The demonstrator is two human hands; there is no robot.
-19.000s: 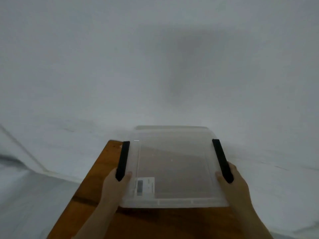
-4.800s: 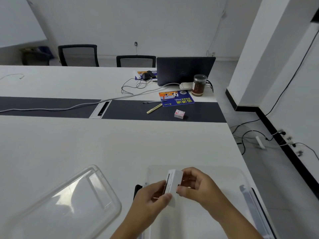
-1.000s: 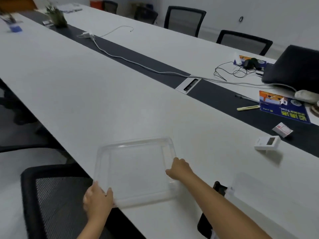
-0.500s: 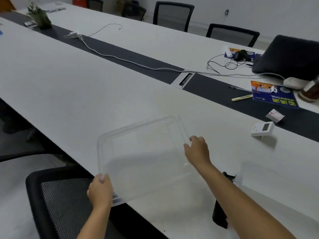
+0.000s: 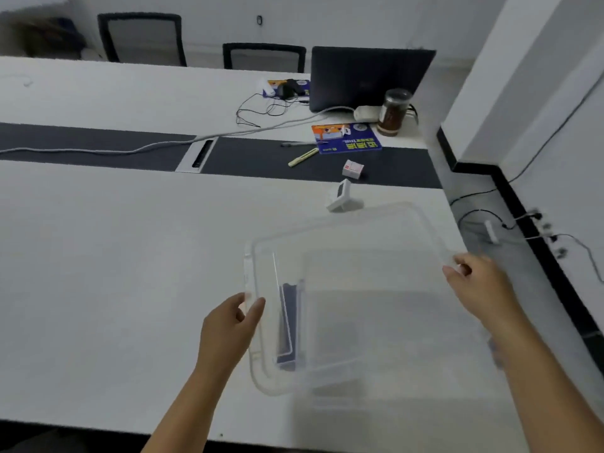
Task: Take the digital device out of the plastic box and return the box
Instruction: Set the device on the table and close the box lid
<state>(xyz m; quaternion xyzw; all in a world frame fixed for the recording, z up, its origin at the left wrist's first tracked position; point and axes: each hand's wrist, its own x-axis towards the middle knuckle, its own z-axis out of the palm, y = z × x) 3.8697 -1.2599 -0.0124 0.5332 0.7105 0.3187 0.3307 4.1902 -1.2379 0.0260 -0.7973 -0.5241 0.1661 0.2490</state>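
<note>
Fingers (image 5: 253,307) of left hand (image 5: 228,325) are pinching the clear lid's (image 5: 359,256) left edge; right hand (image 5: 480,289) is gripping its right edge, holding it over the box (image 5: 327,364), one black latch (image 5: 287,325) showing through. One device (image 5: 341,199) is standing on the table (image 5: 114,256) just beyond. Farther: two chairs (image 5: 142,37), one laptop (image 5: 369,76), one jar (image 5: 394,111).

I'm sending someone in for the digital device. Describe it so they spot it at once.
On the long white table, look just short of the dark centre strip, past the clear plastic lid held in both hands. The digital device is a small white block propped upright, plain, unlike the red-marked little box behind it.
</note>
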